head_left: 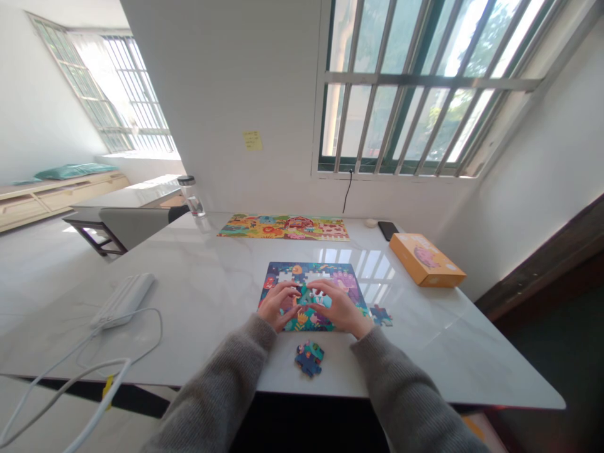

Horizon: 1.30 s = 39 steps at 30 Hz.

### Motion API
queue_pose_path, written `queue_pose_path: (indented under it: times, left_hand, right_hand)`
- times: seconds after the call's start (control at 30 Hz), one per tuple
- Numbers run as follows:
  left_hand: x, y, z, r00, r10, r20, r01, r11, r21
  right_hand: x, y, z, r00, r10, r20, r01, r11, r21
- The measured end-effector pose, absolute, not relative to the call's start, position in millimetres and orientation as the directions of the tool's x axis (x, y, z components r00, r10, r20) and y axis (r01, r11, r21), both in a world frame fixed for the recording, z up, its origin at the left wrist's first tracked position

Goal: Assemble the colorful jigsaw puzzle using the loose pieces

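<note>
a white marble bench (202, 296) runs under a barred window (425, 82), with a long farm picture (283, 227) near its far edge, an orange box (427, 259) and a black phone (387, 230) off to the right, and a white power bank (123, 300) off to the left. in the middle lies a jigsaw puzzle (306, 324), its long axis running across the person, with gaps showing near its top edge. the left hand (282, 305) and right hand (340, 307) both rest on it, each grip curled down, the fingers (295, 290) almost meeting mid-puzzle; whether they clamp a piece i cannot tell. a small heap of loose pieces (309, 358) sits just below the puzzle, midway between the hands, and a lone blue piece (380, 316) lies just beside the right hand, the nearer one.
</note>
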<state>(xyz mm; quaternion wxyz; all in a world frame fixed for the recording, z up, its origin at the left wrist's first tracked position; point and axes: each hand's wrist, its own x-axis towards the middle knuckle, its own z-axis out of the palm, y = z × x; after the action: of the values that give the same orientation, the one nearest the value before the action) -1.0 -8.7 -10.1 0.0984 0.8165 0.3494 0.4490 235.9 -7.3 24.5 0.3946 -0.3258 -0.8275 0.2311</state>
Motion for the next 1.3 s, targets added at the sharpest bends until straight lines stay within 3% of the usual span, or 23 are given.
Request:
queue_pose_path:
  times: [0.27, 0.67, 0.73, 0.83, 0.93, 1.3]
  left_hand:
    - [0.0, -6.5, -15.6, 0.344, 0.653, 0.675, 0.489, -0.738, 0.465]
    - [-0.8, -7.5, -12.0, 0.421, 0.613, 0.669, 0.488, -0.775, 0.402]
    - [-1.0, -7.8, -11.4, 0.415, 0.625, 0.661, 0.507, -0.762, 0.403]
    - [-1.3, -8.0, -11.4, 0.418, 0.638, 0.646, 0.528, -0.750, 0.399]
    - [-0.6, -8.6, -12.0, 0.433, 0.662, 0.611, 0.536, -0.734, 0.416]
    - [20.9, 0.6, 14.0, 0.472, 0.736, 0.485, 0.603, -0.671, 0.431]
  right_hand:
    - [259.0, -4.2, 25.1, -0.402, 0.759, 0.512, 0.469, 0.651, -0.598]
    - [238.7, -21.2, 23.4, -0.465, 0.748, 0.473, 0.417, 0.657, -0.629]
    - [245.3, -17.9, 25.9, -0.415, 0.761, 0.499, 0.425, 0.647, -0.633]
    - [262.8, -6.0, 26.4, -0.205, 0.808, 0.552, 0.464, 0.577, -0.672]
    - [282.8, 9.2, 19.5, -0.056, 0.852, 0.521, 0.533, 0.467, -0.706]
    - [298.9, 19.4, -8.0, -0.270, 0.856, 0.441, 0.755, 0.473, -0.455]
